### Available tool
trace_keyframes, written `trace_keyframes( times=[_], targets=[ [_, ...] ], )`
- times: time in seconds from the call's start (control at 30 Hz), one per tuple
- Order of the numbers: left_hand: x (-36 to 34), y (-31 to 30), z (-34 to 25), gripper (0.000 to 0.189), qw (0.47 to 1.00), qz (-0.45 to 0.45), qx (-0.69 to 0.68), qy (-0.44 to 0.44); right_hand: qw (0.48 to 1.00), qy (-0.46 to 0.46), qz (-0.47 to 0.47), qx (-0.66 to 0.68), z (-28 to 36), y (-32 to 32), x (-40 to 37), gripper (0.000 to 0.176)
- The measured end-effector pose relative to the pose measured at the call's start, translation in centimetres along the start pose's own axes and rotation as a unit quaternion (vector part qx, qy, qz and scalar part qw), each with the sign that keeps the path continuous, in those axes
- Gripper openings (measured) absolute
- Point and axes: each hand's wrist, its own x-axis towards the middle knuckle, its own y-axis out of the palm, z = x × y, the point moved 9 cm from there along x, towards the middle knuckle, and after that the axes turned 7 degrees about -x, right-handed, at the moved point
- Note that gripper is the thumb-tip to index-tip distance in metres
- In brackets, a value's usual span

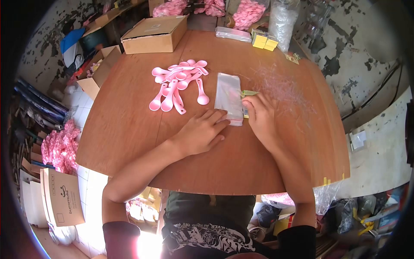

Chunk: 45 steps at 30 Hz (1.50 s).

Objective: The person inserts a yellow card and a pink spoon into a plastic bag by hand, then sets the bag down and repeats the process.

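A flat stack of clear plastic bags (227,82) lies on the wooden table in front of me. My left hand (202,131) rests at its lower left, fingers stretched out and fingertips on the plastic. At the right edge of the stack, my right hand (261,114) has its thumb and fingers pinched together on the edge of a plastic bag. Small yellow cards (249,93) lie partly hidden under that hand. To the left is a loose pile of pink measuring spoons (176,84), with one spoon (202,97) lying at its right side, near the bags.
Thin clear plastic strips (284,88) are scattered to the right. Along the back stand a cardboard box (154,35), yellow card bundles (264,39), a flat plastic pack (233,34) and a bag of pink items (249,14). An open carton (100,71) stands beyond the left edge.
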Motion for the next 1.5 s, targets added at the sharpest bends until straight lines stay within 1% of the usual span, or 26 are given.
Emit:
trace_keyframes(
  times=[0.03,0.13,0.2,0.23,0.3,0.4,0.57,0.63,0.7,0.73,0.8,0.87,0.93,1.0,1.07,1.13,1.17,1.2,1.23,1.27,1.3,1.33,1.37,1.43,1.47,1.5],
  targets=[
    [-0.1,0.2,0.2,0.046,1.000,0.000,-0.001,-0.002,1.000,0.013,-0.027,0.004,-0.3,-0.8,0.1,0.002],
    [0.0,-0.5,0.4,0.049,1.000,-0.019,-0.020,0.005,1.000,-0.014,-0.018,0.012,0.6,-1.7,0.3,0.003],
    [0.1,-2.2,1.3,0.053,0.988,-0.099,-0.103,-0.052,0.999,-0.030,-0.007,0.013,1.3,-1.9,0.2,0.004],
    [0.2,-2.3,1.3,0.053,0.988,-0.098,-0.106,-0.053,0.999,-0.044,0.004,0.013,1.8,-1.8,0.1,0.005],
    [0.2,-3.5,1.0,0.062,0.982,-0.153,-0.111,-0.024,0.998,-0.055,0.012,0.019,2.5,-1.7,-0.1,0.007],
    [0.0,-3.5,1.4,0.063,0.971,-0.185,-0.149,-0.034,0.995,-0.083,0.020,0.042,3.5,-1.5,-0.2,0.009],
    [-0.1,-4.0,1.2,0.067,0.979,-0.170,-0.114,0.014,0.985,-0.138,0.025,0.096,5.4,-2.1,-0.4,0.010],
    [-0.2,-4.3,0.6,0.069,0.978,-0.178,-0.106,0.027,0.994,-0.100,-0.004,0.033,4.9,-2.6,-0.5,0.009],
    [-0.3,-4.3,1.4,0.069,0.970,-0.189,-0.151,-0.035,0.996,-0.088,-0.013,0.004,4.3,-2.3,-0.5,0.009],
    [-0.3,-4.2,1.3,0.069,0.969,-0.190,-0.152,-0.035,0.996,-0.078,-0.024,-0.026,3.8,-2.2,-0.4,0.008],
    [-0.7,-4.1,2.0,0.069,0.959,-0.215,-0.174,-0.059,0.997,-0.067,-0.023,-0.023,3.0,-1.7,-0.5,0.008],
    [-1.1,-3.7,2.7,0.069,0.966,-0.195,-0.163,-0.056,0.998,-0.055,-0.020,-0.016,2.5,-1.3,-0.5,0.007],
    [-1.2,-3.6,2.9,0.070,0.972,-0.174,-0.151,-0.055,0.998,0.000,-0.018,0.064,1.3,-1.1,-0.5,0.007],
    [-0.9,-2.5,2.4,0.065,0.982,-0.097,-0.158,-0.041,0.995,0.030,-0.005,0.094,1.0,-0.9,-0.4,0.006],
    [-0.5,-2.3,1.6,0.062,0.984,-0.094,-0.145,-0.030,0.991,0.060,0.009,0.122,0.7,-0.5,-0.6,0.006],
    [-0.4,-1.7,1.4,0.058,0.987,-0.092,-0.133,-0.020,0.975,0.117,-0.020,0.189,-0.1,-0.4,-1.0,0.005],
    [-0.5,-1.4,1.4,0.057,0.992,-0.101,-0.076,0.000,0.975,0.118,-0.018,0.189,-0.2,-0.6,-1.0,0.005],
    [-0.6,-1.2,1.3,0.056,0.994,-0.109,-0.019,0.019,0.988,0.066,-0.043,0.133,0.8,-2.1,-0.5,0.005],
    [-0.6,-1.6,1.2,0.056,0.994,-0.106,-0.022,0.016,0.995,0.014,-0.066,0.077,1.9,-3.4,-0.2,0.006],
    [-0.5,-2.1,1.9,0.059,0.992,-0.106,-0.057,-0.025,0.995,0.018,-0.062,0.078,2.0,-3.6,0.0,0.006],
    [-0.4,-2.3,2.7,0.061,0.988,-0.106,-0.092,-0.065,0.995,-0.036,-0.072,0.058,3.0,-4.2,0.1,0.008],
    [-0.6,-3.3,3.2,0.064,0.978,-0.167,-0.113,-0.056,0.992,-0.089,-0.081,0.036,3.9,-4.6,0.0,0.010],
    [-0.8,-4.3,3.1,0.064,0.973,-0.206,-0.100,-0.031,0.993,-0.082,-0.075,0.033,3.9,-4.7,-0.1,0.010],
    [-0.4,-5.8,1.7,0.056,0.968,-0.223,-0.113,0.009,0.984,-0.158,-0.011,0.088,5.8,-3.9,-0.5,0.013],
    [-0.3,-6.1,1.6,0.056,0.968,-0.218,-0.122,0.012,0.978,-0.168,0.000,0.126,6.3,-3.9,-0.7,0.014],
    [-0.2,-6.1,0.6,0.046,0.974,-0.191,-0.100,0.065,0.979,-0.162,0.006,0.122,6.5,-4.1,-0.8,0.014]
  ],
)
